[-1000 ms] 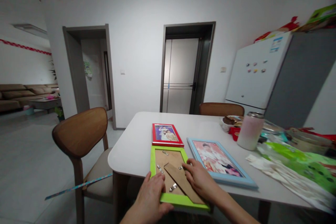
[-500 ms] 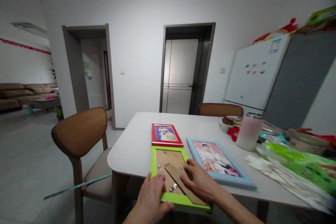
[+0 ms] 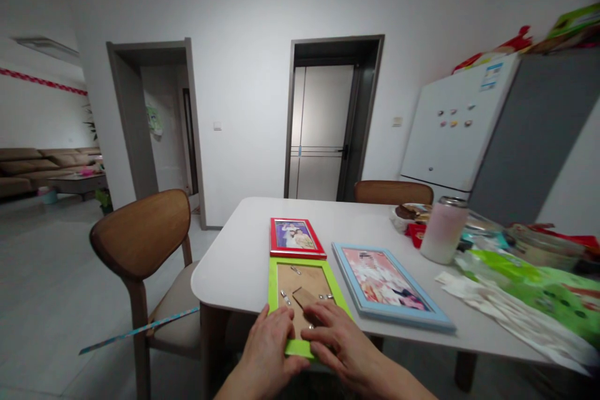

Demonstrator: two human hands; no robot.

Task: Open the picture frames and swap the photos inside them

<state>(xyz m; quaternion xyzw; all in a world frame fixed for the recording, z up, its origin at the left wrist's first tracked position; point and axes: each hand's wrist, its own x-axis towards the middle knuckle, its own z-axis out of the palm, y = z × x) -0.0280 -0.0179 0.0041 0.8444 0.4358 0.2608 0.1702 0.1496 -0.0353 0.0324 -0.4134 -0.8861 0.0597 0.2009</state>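
Your left hand (image 3: 272,340) holds the lower left corner of the green frame (image 3: 273,281), fingers slightly spread and thumb at the bottom edge. The frame lies back up on the counter (image 3: 234,256), touching or just beside the red frame (image 3: 297,239). Your right hand (image 3: 344,340) bends over the stand (image 3: 304,297), hiding its lower part; you cannot tell whether it grips. The label (image 3: 491,76) on the fridge (image 3: 450,144) is too small to read. Right of the blue frame (image 3: 391,281), the bottle (image 3: 444,231) stands upright; the bowl (image 3: 400,222) holds something brown, hard to make out
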